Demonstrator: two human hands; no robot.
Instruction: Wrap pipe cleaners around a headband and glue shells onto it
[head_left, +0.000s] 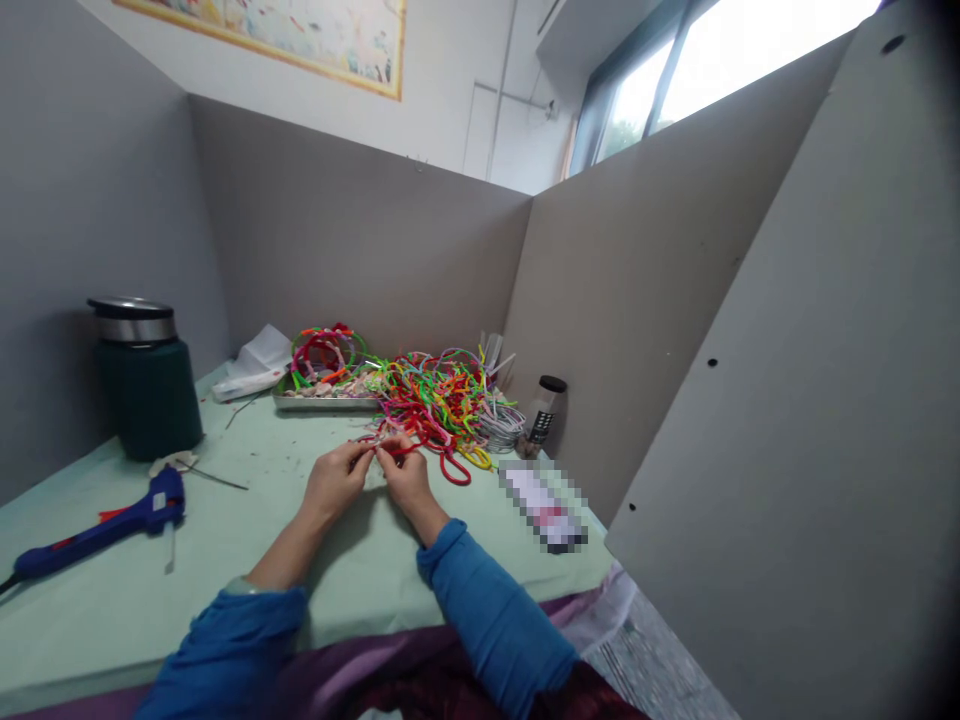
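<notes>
My left hand point(340, 480) and my right hand point(406, 480) meet over the middle of the table, fingertips pinched close together. Between them runs a thin red cord point(409, 451), which passes from the fingertips toward the right. Its exact end is hidden by my fingers. Just beyond my hands lies a tangled heap of colourful cords point(435, 390) in red, green, yellow and pink. A red loop point(455, 470) of cord hangs out of the heap, right of my right hand.
A metal tray point(326, 404) with coiled cords stands behind. At left are a dark green flask point(146, 390) and a blue glue gun point(97, 530). To the right lie a coil of grey wire point(501, 428), a black-capped jar point(547, 410) and a blurred-out object point(541, 503). Grey partitions point(360, 220) enclose the table.
</notes>
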